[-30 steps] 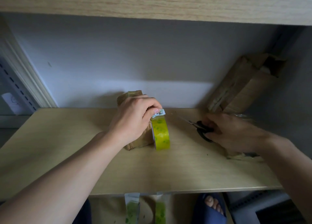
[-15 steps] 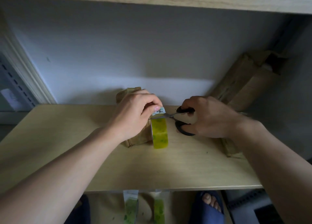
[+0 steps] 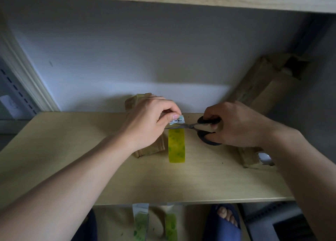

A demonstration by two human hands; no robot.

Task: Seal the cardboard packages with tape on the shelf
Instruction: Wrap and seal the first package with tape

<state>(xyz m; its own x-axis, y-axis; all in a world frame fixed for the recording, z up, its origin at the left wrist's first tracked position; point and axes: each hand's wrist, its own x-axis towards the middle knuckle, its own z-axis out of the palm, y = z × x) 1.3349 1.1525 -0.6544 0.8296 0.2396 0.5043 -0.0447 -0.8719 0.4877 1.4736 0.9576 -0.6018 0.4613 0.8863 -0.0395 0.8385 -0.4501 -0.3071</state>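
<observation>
While scissors (image 3: pixel 189 125) bite the strip | left hand (image 3: pixel 151 124) pinches tape end over small package (image 3: pixel 145 146) | right hand (image 3: pixel 234 124) grips handles | tape roll (image 3: pixel 176 146) just right of package | cut pending; leaning box (image 3: pixel 269 84) far right still open

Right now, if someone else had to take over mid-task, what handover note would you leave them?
Left hand pinches the tape's printed end tab above the small cardboard package, tape roll standing on the shelf beside it.
Right hand grips the black scissors, blades at the strip just below the tab.
Done: tape pulled out, scissors positioned.
Left: cut, press the tape down, then seal the long open box leaning at the right.
</observation>
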